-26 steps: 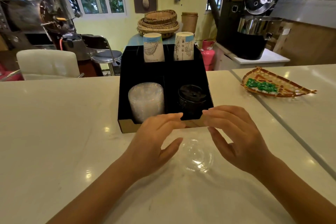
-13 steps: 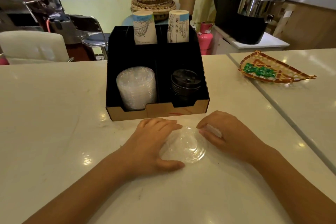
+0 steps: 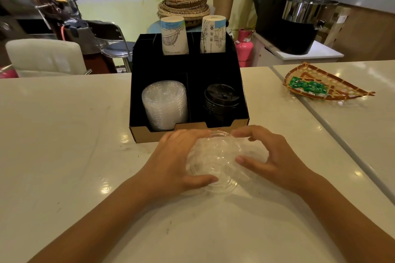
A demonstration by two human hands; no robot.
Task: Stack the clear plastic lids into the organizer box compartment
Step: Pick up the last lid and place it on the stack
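Head view: both hands clasp a clear lid

Just in front of the organizer box (image 3: 188,133), the left hand (image 3: 175,162) and right hand (image 3: 275,158) grip a clear lid (image 3: 213,160) from either side. Inside the box's front-left compartment sits the clear lid stack (image 3: 164,104); front-right, black lids (image 3: 221,100).

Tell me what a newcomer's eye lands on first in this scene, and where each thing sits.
First, the left hand and right hand cupped around a clear lid on the white counter, just in front of the black organizer box. Inside it, the stack of clear lids fills the front left compartment, beside black lids at front right. Off to the right lies a woven tray holding green packets.
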